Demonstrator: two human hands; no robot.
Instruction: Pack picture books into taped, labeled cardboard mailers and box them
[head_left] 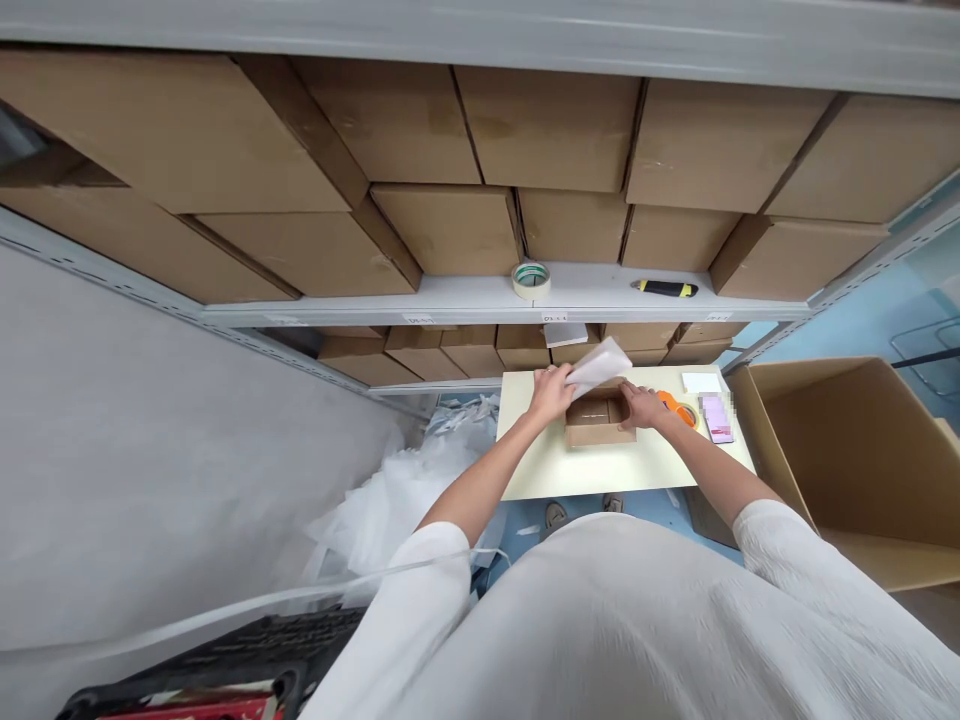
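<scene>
An open small cardboard box (600, 434) sits on a pale tabletop (540, 475) in front of me. My left hand (553, 392) is closed on a folded white sheet, perhaps foam wrap (602, 366), which it holds tilted above the far left side of the box. On the right, my right hand (641, 406) grips the box wall, with the thumb on the inside and the fingers at the rim. The inside of the box is partly hidden by the wrap. Just right of that hand lies an orange tape dispenser (677, 408).
A phone (716, 417) and a white card (701, 382) lie at the table's right. Beyond stands a shelf with cartons (555, 125), a tape roll (531, 280) and a utility knife (665, 288). A large open carton (855, 450) is at right; white wrap sheets (405, 490) heap at left.
</scene>
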